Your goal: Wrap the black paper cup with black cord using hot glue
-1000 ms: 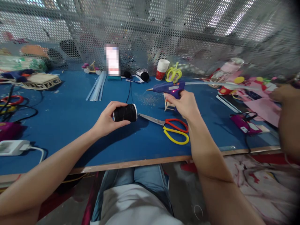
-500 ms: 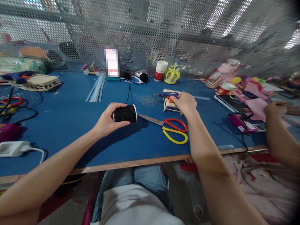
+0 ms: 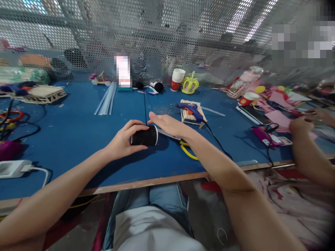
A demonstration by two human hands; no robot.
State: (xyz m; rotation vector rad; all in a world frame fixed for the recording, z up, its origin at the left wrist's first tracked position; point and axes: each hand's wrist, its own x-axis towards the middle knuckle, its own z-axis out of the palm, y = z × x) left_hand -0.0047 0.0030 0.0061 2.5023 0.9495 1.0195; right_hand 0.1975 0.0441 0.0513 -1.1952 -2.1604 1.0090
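Observation:
My left hand (image 3: 125, 139) grips a black spool of cord (image 3: 144, 136) lying on its side just above the blue table (image 3: 78, 132). A thin black strand (image 3: 144, 104) runs from the spool toward the back of the table. My right hand (image 3: 167, 124) hovers flat and empty right beside the spool's white end, fingers stretched to the left. The blue glue gun (image 3: 190, 108) rests on a small stick frame (image 3: 188, 115) behind my right forearm. The red and yellow scissors (image 3: 187, 150) lie mostly hidden under that forearm.
Glue sticks (image 3: 106, 98), a paper cup (image 3: 177, 79) and a yellow crown (image 3: 190, 84) stand at the back by the perforated metal wall. Another person's hands (image 3: 305, 125) work at the right among pink paper, a phone (image 3: 251, 114) and a charger. Cables and a white adapter (image 3: 13, 168) lie left.
My right hand set the glue gun down on the stick frame, let go of it and moved left to the spool. The left hand kept hold of the spool.

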